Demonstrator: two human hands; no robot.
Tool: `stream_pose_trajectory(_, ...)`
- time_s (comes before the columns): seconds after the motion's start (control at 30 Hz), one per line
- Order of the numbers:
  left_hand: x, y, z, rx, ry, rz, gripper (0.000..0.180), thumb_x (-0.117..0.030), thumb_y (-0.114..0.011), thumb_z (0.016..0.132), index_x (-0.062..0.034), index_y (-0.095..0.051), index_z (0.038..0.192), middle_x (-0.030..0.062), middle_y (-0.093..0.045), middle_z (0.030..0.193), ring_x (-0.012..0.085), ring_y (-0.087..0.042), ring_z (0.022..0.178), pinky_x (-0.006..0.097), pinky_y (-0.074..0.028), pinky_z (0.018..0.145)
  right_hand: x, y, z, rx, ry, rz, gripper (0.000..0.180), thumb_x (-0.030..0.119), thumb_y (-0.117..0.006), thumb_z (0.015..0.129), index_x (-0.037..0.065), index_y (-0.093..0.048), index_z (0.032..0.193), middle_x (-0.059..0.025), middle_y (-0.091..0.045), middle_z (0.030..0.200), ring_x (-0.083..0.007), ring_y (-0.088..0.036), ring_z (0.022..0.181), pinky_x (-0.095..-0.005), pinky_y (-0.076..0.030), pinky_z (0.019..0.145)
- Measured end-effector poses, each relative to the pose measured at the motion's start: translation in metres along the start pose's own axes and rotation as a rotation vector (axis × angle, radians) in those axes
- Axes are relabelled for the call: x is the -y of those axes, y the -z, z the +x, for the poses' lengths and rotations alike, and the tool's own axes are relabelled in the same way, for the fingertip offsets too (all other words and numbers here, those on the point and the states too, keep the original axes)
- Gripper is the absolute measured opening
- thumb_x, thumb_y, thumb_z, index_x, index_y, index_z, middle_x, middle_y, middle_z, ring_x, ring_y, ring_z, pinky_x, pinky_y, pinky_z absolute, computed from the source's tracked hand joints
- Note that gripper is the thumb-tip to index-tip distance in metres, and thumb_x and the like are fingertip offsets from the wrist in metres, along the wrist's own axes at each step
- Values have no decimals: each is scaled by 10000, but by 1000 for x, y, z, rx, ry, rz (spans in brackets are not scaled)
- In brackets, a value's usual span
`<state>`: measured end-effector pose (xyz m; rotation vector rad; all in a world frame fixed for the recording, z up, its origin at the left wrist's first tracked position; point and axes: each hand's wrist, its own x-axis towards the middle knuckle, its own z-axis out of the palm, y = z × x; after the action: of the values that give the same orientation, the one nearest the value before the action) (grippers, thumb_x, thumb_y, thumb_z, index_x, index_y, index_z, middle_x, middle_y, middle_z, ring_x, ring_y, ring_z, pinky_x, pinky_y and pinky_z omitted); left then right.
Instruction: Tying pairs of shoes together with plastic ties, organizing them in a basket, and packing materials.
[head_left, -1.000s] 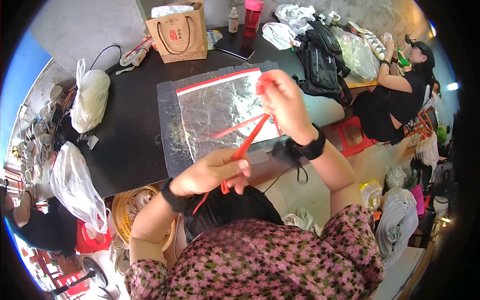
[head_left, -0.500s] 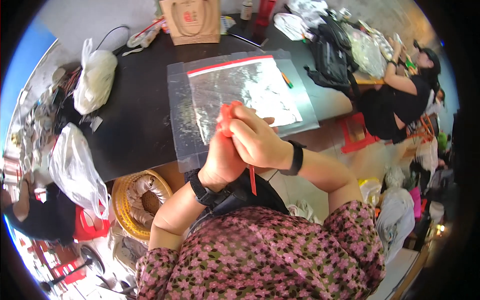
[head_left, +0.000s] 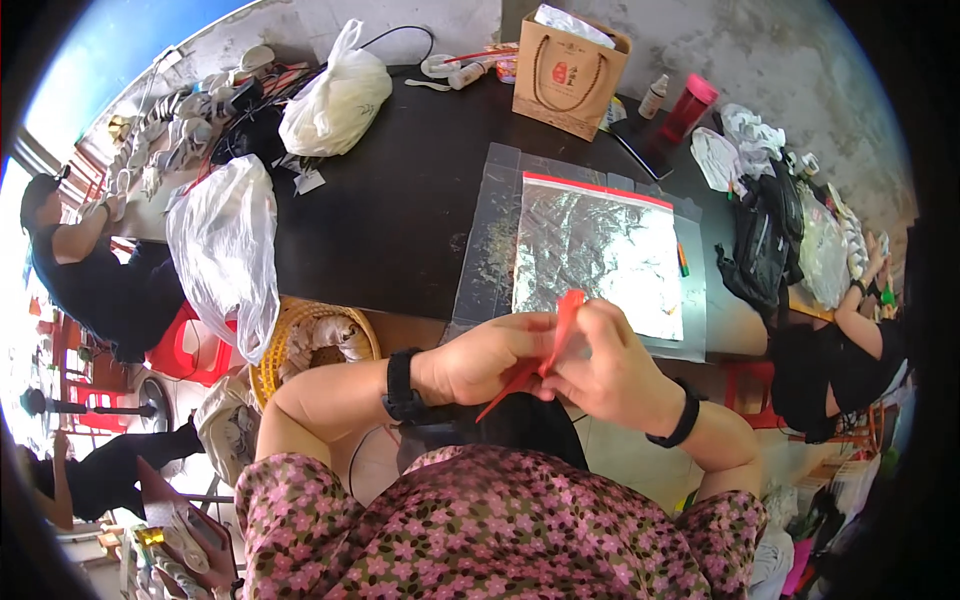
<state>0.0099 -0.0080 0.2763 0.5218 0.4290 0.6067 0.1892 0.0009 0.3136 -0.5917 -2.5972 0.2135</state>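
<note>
Red strip (head_left: 562, 328): pinched it between thumb and fingers of left hand (head_left: 490, 357) and right hand (head_left: 622, 368) alike, near the front edge of the table (head_left: 370, 240). Perhaps risked a twist or crease from uneven pulling, or a drop to the floor (head_left: 622, 462) from too loose a pinch.

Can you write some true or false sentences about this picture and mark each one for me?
1. The left hand and right hand both hold a red strip. True.
2. The paper bag has tipped over. False: the paper bag stands upright.
3. A shiny bag with a red edge lies on a clear sheet. True.
4. The backpack is yellow. False: the backpack is black.
5. A pink-lidded bottle stands near a small white bottle. True.
</note>
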Motion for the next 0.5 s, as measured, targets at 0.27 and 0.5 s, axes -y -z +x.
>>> stream_pose_trajectory(0.27,-41,-5,-5,-238,-1,417,266,-59,-400,786,1,-521,1015,35,-546,732,83,-502,561,206,-417,469,-2,16,13,161,107,109,402,140,-726,578,27,-578,934,-174,-425,1086,-339,-446,1042,-375,-427,874)
stream_pose_trajectory(0.5,-172,139,20,-715,-294,1055,272,-7,-435,748,-1,-579,978,60,-573,723,112,-497,549,267,-380,432,-34,52,-4,184,-73,86,359,61,-702,594,28,-572,926,-137,-522,1001,-298,-542,929,-360,-474,771)
